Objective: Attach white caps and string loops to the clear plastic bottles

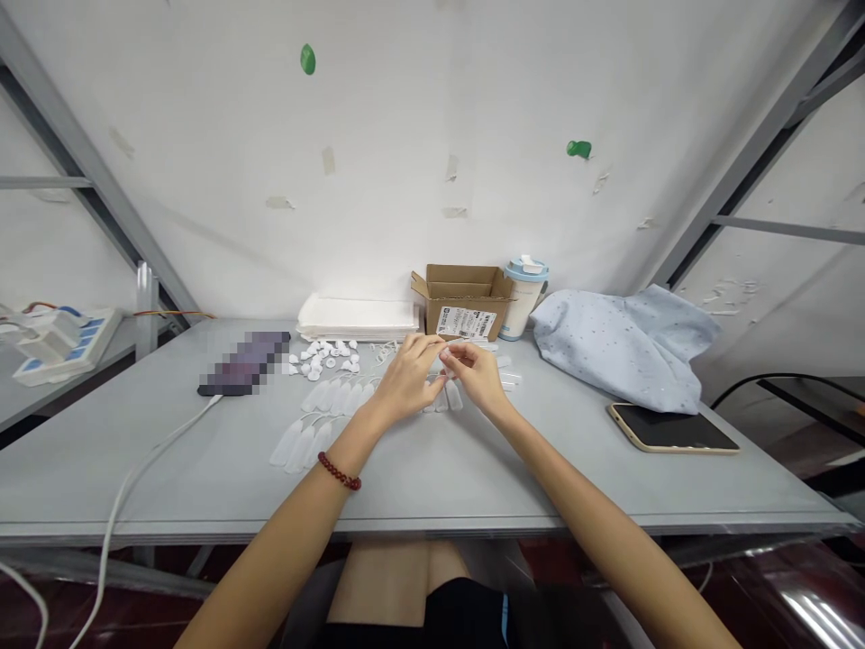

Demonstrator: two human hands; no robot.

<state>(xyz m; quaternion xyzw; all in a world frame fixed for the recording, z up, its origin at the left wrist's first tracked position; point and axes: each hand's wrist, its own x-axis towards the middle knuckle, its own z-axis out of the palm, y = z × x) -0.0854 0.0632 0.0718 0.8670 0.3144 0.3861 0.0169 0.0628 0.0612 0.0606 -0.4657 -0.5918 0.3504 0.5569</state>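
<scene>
The barcode label (465, 323) on a cardboard box (473, 297) was unreadably small as the left hand (407, 379) and right hand (478, 377) pinched a thin translucent plastic piece (442, 351) above the desk (439, 478).

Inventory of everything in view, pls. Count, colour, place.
table: 1, grey, across the view
pixelated device: 1, dark, left on table
cable: 1, white, from device over front edge
moulded pieces: many, white, left of centre
translucent sleeves: many, clear, centre, under hands
paper stack: 1, white, back edge
cardboard box: 1, brown, open, back
tumbler: 1, cream, blue lid, right of box
cloth: 1, pale blue, back right
tablet: 1, dark, gold rim, front right
panel unit: 1, white and blue, far left
green marks: 2, green, on white wall
left hand: 1, over sleeves
bracelet: 1, red beads, left wrist
right hand: 1, fingertips near left hand's
</scene>
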